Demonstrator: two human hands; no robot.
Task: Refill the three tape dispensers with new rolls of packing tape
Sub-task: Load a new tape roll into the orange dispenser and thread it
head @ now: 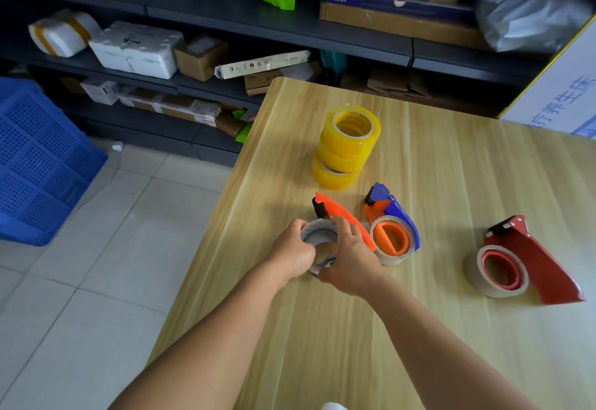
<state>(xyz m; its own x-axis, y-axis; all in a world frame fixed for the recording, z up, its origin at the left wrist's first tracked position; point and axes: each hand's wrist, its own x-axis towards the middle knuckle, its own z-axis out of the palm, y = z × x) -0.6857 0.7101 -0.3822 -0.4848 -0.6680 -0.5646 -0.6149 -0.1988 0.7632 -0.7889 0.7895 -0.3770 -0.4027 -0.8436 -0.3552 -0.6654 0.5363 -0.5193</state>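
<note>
A wooden table [435, 184] is seen from above, with dark shelving [290, 25] full of boxes and parcels behind it and a blue crate [35, 164] on the tiled floor to the left.

Three tape dispensers are laid on the table. The orange dispenser [342, 216] is nearest the table's left edge, and a spent grey roll [319, 242] on it is gripped from both sides. The left hand [295, 253] is closed around the left side of this roll, with the fingers curled over its rim. The right hand [350, 258] is closed on the right side of the same roll, with the thumb at the lower edge. How far the roll is seated on its hub cannot be told, as the hub is covered by the hands.

Just beside it, to the right, the blue and orange dispenser [392, 216] is found, with a nearly bare cardboard core around its orange hub. Well apart, further right, the red dispenser [532, 258] is lying with a similar thin core around its red hub.

A stack of three yellow tape rolls [346, 146] is placed behind the dispensers, toward the far side of the table. The stack is slightly staggered, and it is touched by neither hand.
</note>
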